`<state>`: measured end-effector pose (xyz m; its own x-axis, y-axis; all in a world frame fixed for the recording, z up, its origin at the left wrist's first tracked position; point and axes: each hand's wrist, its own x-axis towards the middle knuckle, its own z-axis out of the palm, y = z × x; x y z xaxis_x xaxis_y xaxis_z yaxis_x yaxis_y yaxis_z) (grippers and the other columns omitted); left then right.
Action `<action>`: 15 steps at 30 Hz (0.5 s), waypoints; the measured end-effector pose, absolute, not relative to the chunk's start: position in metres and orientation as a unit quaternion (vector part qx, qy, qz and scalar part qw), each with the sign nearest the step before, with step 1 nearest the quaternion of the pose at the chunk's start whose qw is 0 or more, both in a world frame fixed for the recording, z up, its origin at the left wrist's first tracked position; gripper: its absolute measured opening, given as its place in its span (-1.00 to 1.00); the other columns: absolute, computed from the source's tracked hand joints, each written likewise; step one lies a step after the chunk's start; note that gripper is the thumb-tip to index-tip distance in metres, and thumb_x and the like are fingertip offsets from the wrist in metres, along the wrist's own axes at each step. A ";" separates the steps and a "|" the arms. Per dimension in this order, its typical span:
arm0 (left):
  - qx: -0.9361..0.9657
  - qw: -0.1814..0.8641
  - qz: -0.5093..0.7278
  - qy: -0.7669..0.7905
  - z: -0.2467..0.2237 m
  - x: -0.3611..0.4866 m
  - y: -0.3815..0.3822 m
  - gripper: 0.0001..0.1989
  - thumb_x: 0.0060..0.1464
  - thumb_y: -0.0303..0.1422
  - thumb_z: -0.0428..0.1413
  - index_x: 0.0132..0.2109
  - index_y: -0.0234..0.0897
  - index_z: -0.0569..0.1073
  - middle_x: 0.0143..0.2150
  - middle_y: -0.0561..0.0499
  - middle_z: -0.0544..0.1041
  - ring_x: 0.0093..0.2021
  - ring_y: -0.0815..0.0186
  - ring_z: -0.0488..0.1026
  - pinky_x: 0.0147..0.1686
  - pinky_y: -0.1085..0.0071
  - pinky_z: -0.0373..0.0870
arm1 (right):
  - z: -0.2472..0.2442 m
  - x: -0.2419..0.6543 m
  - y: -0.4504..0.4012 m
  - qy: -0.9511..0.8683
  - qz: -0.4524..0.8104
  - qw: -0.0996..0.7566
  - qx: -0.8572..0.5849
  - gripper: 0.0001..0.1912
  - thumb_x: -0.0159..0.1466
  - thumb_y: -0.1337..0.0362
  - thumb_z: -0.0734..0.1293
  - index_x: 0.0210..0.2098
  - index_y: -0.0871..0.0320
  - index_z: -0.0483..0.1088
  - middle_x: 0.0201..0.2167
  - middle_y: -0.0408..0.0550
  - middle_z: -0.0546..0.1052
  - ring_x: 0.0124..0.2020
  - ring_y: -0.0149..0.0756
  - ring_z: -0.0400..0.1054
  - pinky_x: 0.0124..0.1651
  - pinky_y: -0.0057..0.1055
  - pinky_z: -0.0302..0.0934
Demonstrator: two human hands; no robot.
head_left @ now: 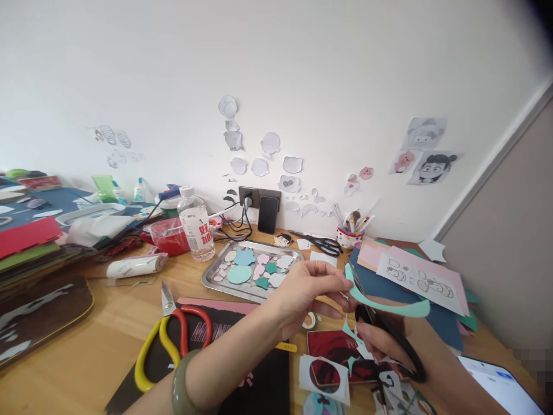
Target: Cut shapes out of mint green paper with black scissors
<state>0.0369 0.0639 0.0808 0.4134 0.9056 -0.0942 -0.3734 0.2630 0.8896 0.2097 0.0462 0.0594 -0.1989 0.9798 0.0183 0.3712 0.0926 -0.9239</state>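
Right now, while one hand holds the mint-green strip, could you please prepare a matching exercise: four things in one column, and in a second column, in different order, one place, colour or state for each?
1. Mint-green paper strip
2. Large scissors
3. Metal tray
4. Clear bottle

A. Upright, white cap on
B. Bearing cut-outs
C. Held by the left hand
D. Red and yellow handles

Pairs: 1-C, 2-D, 3-B, 4-A
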 end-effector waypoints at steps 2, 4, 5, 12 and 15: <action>0.416 0.727 0.448 0.314 0.081 0.036 0.065 -0.85 -0.19 -0.40 0.23 -0.48 -0.36 0.40 -0.55 0.03 0.44 -0.51 0.43 0.43 -0.59 0.61 0.39 | 0.063 0.211 0.048 -0.672 0.434 0.335 -0.498 -0.89 -0.03 0.22 0.38 -0.56 0.10 0.37 -0.72 -0.22 0.35 -0.70 -0.43 0.15 -0.71 -0.54 0.05; 0.409 0.724 0.458 0.315 0.081 0.034 0.066 -0.87 -0.17 -0.42 0.21 -0.49 -0.35 0.38 -0.55 0.03 0.44 -0.52 0.44 0.41 -0.59 0.60 0.39 | 0.066 0.212 0.052 -0.689 0.436 0.319 -0.483 -0.89 -0.04 0.23 0.39 -0.54 0.10 0.39 -0.65 -0.21 0.37 -0.62 -0.41 0.20 -0.59 -0.51 0.14; 0.405 0.721 0.465 0.318 0.081 0.034 0.066 -0.87 -0.16 -0.43 0.20 -0.50 -0.35 0.37 -0.55 0.05 0.42 -0.53 0.46 0.39 -0.60 0.60 0.40 | 0.067 0.213 0.054 -0.683 0.441 0.325 -0.483 -0.88 -0.05 0.24 0.40 -0.51 0.11 0.39 -0.62 -0.21 0.38 -0.59 -0.39 0.22 -0.54 -0.50 0.17; 0.416 0.708 0.457 0.340 0.083 0.030 0.068 -0.94 -0.17 -0.45 0.19 -0.48 -0.34 0.44 -0.58 0.09 0.40 -0.57 0.50 0.32 -0.60 0.60 0.36 | 0.067 0.215 0.058 -0.572 0.454 0.422 -0.536 -0.62 -0.07 0.13 0.42 -0.27 0.14 0.40 -0.59 -0.19 0.39 -0.56 -0.37 0.21 -0.56 -0.49 0.10; 0.439 0.701 0.429 0.363 0.083 0.031 0.069 -0.93 -0.21 -0.45 0.22 -0.49 -0.36 0.48 -0.60 0.10 0.39 -0.56 0.50 0.29 -0.60 0.60 0.34 | 0.070 0.215 0.053 -0.549 0.464 0.457 -0.524 -0.60 -0.07 0.08 0.44 -0.27 0.11 0.41 -0.55 -0.18 0.42 -0.57 -0.38 0.21 -0.57 -0.50 0.11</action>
<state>0.0308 0.0686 0.0830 0.3691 0.9199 -0.1326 -0.2819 0.2467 0.9272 0.2149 0.0534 0.0700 -0.0329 0.9993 0.0152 0.1526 0.0200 -0.9881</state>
